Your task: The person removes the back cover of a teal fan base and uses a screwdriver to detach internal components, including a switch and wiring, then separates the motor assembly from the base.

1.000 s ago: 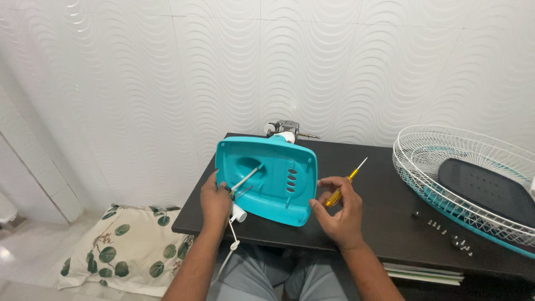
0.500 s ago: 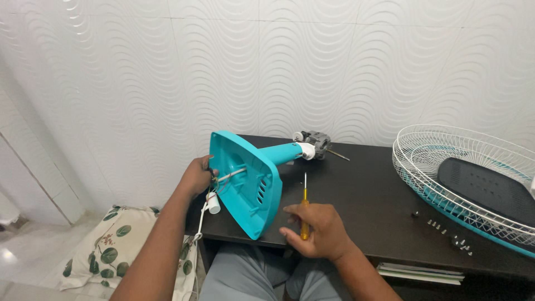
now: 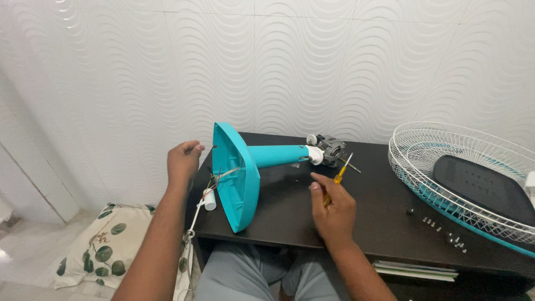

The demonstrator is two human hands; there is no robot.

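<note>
Fan base (image 3: 237,175) now turned edge-on at frame centre-left on desk (image 3: 379,223); left hand (image 3: 183,159) released, loosely curled beside it. Right hand (image 3: 333,209) raised, gripping yellow screwdriver (image 3: 340,174). Wire grille (image 3: 462,167), screws (image 3: 440,228) right.

White wavy wall (image 3: 345,61) (possibly tiled), dark table (image 3: 384,223).

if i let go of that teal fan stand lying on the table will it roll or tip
The teal fan stand probably won't roll far: its wide flat base rests on edge, blocking a roll. It looks hollow plastic, so fairly light, but the metal motor at the far end likely weighs that end down. The base overhangs the table edge near the left hand, so a nudge might slide it off.
</note>
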